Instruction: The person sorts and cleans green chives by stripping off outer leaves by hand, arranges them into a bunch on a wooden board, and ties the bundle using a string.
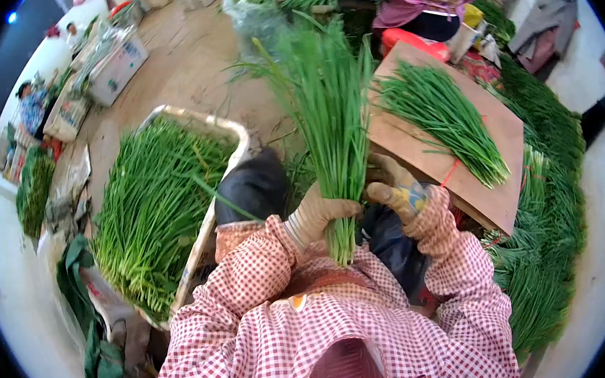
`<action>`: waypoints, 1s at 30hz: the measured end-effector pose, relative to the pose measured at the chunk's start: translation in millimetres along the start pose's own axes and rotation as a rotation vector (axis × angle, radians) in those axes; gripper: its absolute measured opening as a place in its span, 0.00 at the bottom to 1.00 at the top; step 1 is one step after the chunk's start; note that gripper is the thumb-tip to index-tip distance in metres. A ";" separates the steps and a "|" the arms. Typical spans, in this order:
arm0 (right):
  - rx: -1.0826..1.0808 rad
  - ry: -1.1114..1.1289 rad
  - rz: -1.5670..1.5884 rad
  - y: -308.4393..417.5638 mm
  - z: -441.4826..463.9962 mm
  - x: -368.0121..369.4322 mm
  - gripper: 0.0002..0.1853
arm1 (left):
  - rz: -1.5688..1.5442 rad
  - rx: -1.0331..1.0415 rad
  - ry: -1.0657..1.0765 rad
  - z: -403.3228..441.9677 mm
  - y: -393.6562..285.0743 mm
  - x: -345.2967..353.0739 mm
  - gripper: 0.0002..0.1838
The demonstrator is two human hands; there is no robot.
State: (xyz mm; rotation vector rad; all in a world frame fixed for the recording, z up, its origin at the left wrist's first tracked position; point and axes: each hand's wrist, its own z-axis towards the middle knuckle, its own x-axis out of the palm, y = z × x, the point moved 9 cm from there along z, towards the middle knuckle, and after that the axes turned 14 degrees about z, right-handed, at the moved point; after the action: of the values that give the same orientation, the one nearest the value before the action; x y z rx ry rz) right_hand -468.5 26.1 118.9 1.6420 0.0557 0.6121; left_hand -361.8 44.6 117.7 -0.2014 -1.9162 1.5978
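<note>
Bunch of long green stalks point(334, 136) is held over the lap, its pale ends toward the body, by the left hand point(319, 213), closed around its lower part, while the right hand point(396, 188), fingers curled, is at its other side, contact unclear. To the left, a white-rimmed tub point(242, 135) is filled with heaped greens point(156, 202); to the right, a bench point(392, 129) carries a loose pile point(448, 122). Farther off are a pale box point(118, 72), contents unclear, and a translucent plastic bag point(256, 27).
</note>
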 end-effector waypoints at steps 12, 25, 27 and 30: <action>-0.680 -0.288 -0.015 149.6 27.8 -131.4 0.31 | -0.002 0.035 0.080 218.8 -5.5 79.2 0.37; -0.546 -0.096 -0.127 93.6 86.8 -137.3 0.29 | 0.475 0.084 0.114 198.2 -25.1 35.3 0.38; -0.566 0.022 -0.117 72.8 104.5 -113.3 0.36 | 0.057 0.018 0.136 170.7 -20.4 19.0 0.32; -0.048 -0.332 -0.460 48.8 113.2 -69.9 0.35 | -0.354 0.073 0.026 123.1 -5.8 -0.5 0.29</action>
State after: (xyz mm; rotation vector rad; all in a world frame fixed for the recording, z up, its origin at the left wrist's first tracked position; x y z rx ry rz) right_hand -496.1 -111.9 135.4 1.5928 0.1687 -0.0114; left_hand -427.4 -59.8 114.5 0.1406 -1.7541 1.4152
